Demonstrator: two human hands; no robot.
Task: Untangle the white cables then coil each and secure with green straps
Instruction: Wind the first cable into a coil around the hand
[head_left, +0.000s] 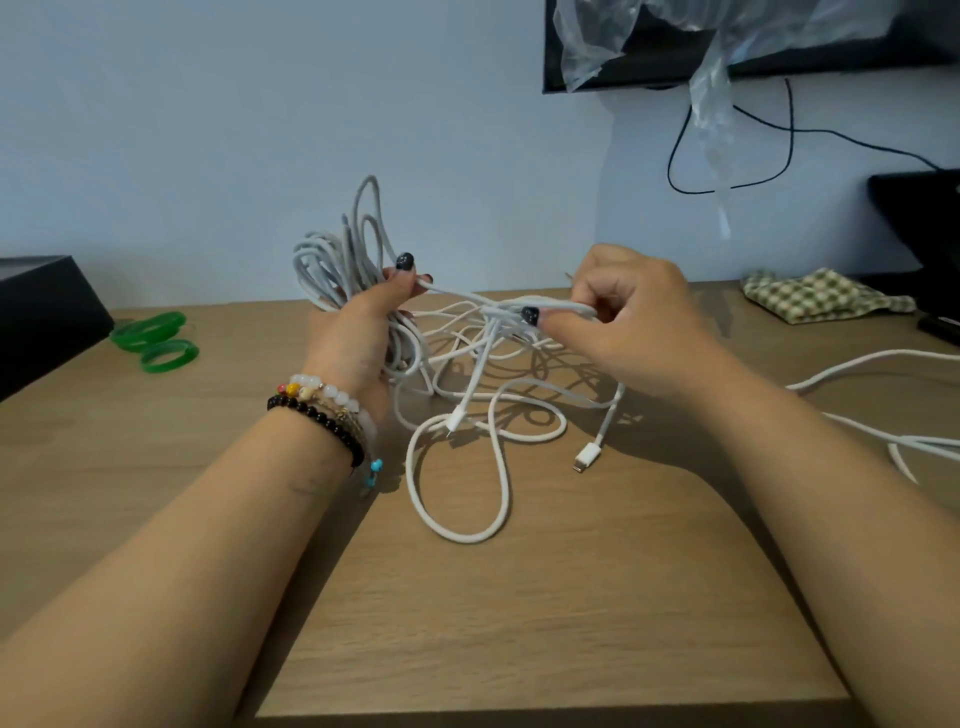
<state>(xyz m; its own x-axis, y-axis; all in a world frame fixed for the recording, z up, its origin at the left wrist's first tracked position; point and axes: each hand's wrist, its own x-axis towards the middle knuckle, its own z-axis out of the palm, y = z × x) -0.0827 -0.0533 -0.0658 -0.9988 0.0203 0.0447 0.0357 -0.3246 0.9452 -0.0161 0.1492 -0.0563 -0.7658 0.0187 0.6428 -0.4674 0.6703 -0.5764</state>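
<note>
The left hand (363, 332) is gripping a bunch of white cables (467, 374) over the table (519, 623); the right hand (623, 317) is pinching one strand. Green straps (156, 340) are lying far left. One cable is running off the right edge.

matt braided white cables (498, 457) on a wood-grain table (545, 623) (glossy translucent green straps (156, 340) nearby).

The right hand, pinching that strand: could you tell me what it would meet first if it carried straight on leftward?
Probably the left hand and its bundle of white cable loops. The right hand points that way along the taut strand, though depth is unclear.
</note>
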